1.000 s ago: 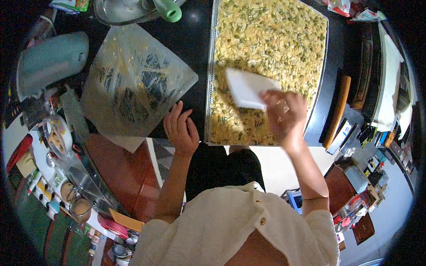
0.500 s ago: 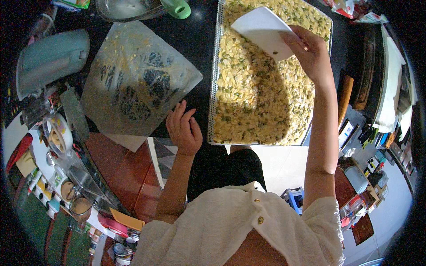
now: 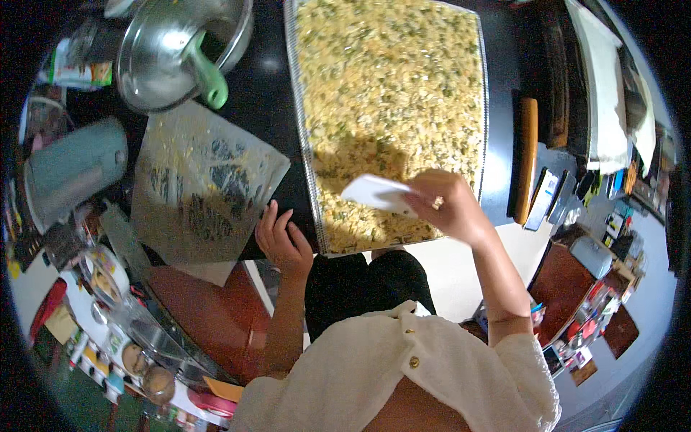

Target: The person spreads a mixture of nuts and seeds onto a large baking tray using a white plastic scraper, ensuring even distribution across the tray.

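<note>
A wide tray with a perforated metal rim (image 3: pixel 302 137) lies on the black table, covered by a flat layer of pale flakes and green seeds (image 3: pixel 396 79). My right hand (image 3: pixel 452 209) is closed on a white scraper (image 3: pixel 374 192) over the near part of this layer. Its motion blurs it a little, and whether the scraper touches the flakes I cannot tell. At the table's front edge, left of the tray, my left hand (image 3: pixel 283 243) rests with its fingers apart and holds nothing. Beside its fingertips is a translucent sheet (image 3: pixel 169 173) smeared with yellow residue.
Beyond the sheet stands a metal bowl (image 3: pixel 155 54) with a green-handled tool (image 3: pixel 209 79) in it. A grey-blue appliance (image 3: pixel 79 169) is at far left. Right of the tray lie a wooden rolling pin (image 3: pixel 527 155) and a phone (image 3: pixel 541 198).
My right hand has brought the scraper from the tray's far part to its near part. The view has shifted, showing more of the bowl. My left hand stays by the table edge.
</note>
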{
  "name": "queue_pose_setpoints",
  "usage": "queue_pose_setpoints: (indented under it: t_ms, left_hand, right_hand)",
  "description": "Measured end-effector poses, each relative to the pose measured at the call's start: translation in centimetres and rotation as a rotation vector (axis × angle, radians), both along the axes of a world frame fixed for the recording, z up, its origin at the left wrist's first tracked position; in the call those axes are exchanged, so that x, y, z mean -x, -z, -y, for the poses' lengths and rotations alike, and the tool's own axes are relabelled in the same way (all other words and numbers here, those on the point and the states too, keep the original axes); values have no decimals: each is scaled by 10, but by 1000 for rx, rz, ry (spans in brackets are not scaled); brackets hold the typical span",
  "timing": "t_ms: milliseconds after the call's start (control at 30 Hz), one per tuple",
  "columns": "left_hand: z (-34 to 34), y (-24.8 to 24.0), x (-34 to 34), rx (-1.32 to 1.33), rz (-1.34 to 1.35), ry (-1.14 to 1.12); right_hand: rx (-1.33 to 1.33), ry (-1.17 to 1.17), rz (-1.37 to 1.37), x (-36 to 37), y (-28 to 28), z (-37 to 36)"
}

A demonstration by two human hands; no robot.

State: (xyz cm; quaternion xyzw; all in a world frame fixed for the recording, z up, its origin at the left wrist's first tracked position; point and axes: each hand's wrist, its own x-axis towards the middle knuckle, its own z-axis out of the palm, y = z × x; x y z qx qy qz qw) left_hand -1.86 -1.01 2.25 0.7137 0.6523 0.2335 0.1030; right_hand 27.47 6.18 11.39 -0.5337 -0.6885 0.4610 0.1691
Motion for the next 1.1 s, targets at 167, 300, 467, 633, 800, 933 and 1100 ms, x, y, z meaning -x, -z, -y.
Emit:
queue_pose_setpoints:
  t_ms: [167,300,467,633,800,933,1100]
  left_hand:
    - [0,1,-5,-18,-2,32]
    - [0,-5,-4,37,-32,23]
    - [0,-6,-6,52,8,47]
    - [0,-4,0,41,-36,48]
    - [2,-1,-3,48,-51,45]
    - [1,-5,-4,65,-58,52]
    - [3,-5,-4,82,-42,60]
  right_hand:
    - [-81,691,46,-76,51,-39]
    - [-159,911,-221,-62,33,-72]
    - [-148,982,32,-52,73,-85]
    - [-27,1208,-157,-70,50,-86]
    - [-175,918,-51,-42,78,-136]
    - [-129,1076,-75,-97,80,-139]
    - [-123,963,-170,-64,77,-143]
